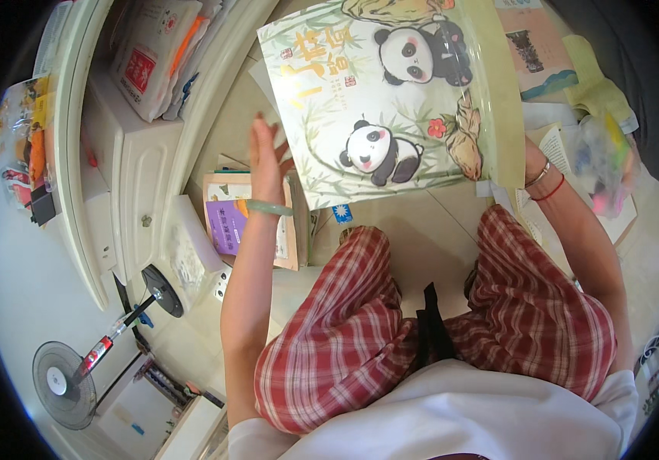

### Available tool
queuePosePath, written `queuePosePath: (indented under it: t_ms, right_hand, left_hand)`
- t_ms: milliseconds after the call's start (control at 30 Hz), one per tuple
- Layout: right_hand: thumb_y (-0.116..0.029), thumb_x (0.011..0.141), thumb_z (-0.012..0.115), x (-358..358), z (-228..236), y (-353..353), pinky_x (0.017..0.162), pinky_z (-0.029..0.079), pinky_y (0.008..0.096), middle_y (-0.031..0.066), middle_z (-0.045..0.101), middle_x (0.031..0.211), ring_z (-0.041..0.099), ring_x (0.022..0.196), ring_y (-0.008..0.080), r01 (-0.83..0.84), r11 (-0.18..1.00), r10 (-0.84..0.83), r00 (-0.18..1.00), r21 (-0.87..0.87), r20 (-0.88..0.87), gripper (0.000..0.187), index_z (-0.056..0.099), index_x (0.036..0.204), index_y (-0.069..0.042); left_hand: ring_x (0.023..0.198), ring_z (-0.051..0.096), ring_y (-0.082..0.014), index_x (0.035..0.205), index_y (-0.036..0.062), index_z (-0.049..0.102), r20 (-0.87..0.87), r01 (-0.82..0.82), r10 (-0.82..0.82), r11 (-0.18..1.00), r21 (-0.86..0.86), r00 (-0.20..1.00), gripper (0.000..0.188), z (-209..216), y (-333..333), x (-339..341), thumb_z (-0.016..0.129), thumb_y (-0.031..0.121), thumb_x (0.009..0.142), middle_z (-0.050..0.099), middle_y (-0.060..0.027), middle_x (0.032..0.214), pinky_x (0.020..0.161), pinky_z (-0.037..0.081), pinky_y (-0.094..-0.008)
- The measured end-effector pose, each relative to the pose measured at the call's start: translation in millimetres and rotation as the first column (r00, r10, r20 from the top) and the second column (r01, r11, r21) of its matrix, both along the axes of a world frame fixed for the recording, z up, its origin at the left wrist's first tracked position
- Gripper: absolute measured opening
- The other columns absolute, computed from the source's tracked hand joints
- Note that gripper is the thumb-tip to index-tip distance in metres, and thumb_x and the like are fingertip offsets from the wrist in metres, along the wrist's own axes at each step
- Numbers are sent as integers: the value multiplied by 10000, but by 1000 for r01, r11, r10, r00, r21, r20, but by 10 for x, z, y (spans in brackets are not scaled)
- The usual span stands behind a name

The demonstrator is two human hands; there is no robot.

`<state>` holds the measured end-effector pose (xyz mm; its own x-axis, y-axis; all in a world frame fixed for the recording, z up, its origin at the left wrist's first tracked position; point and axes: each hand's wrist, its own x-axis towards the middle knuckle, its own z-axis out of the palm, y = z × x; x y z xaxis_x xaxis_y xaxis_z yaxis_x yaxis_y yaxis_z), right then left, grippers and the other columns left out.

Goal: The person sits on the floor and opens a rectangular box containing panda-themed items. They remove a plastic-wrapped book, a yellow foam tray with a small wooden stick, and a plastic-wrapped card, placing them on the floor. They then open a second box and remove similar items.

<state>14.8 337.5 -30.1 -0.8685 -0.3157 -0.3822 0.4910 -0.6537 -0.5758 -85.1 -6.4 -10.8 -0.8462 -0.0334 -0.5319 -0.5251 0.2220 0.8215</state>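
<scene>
A large, glossy, flat bag (421, 100) printed with pandas, bamboo and a red flower is lifted in front of me, slightly tilted. My right hand (533, 159) grips it at its lower right edge, and the bag covers most of the fingers. Past the bag's left edge, my left hand (266, 149) is raised with its fingers stretched out and apart. Part of the left fingers lies close to that edge or behind it; whether they touch cannot be told. Below the left hand, a stack of books (226, 222) with a purple cover sits on the floor.
A white cabinet (142, 165) with packages (157, 61) on its shelf stands at the left. A standing fan (65, 383) is at the lower left. Papers, a green cloth (594, 80) and a clear plastic bag (605, 165) with colourful contents lie at the right.
</scene>
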Motion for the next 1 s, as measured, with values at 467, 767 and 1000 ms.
queuePosePath:
  t_ms: [467,767,1000]
  right_hand:
    - [-184,875,652,-88,31,-18,826,529,268,38,606,1148,617,995,111,-139,942,98,985,307,145,488,476,1306,-36]
    - [-165,862,667,33,-147,195,874,516,300,60,596,1191,605,1048,127,-129,971,89,976,200,198,514,461,1305,-5]
    - [-145,858,660,39,-259,400,885,508,279,72,603,1187,613,1032,129,-81,977,54,989,197,137,513,459,1301,19]
  left_hand:
    - [988,589,-141,1196,-68,562,3,-118,121,975,-189,993,648,-342,-284,-323,443,526,963,625,-113,1125,841,473,-269]
    - [1043,604,-174,1331,-30,457,146,-124,109,987,101,983,699,-821,-775,-390,424,559,958,597,-102,1221,908,475,-298]
    - [1035,609,-170,1320,-38,471,169,-90,85,996,19,982,748,-785,-801,-438,427,603,936,602,-109,1214,897,475,-290]
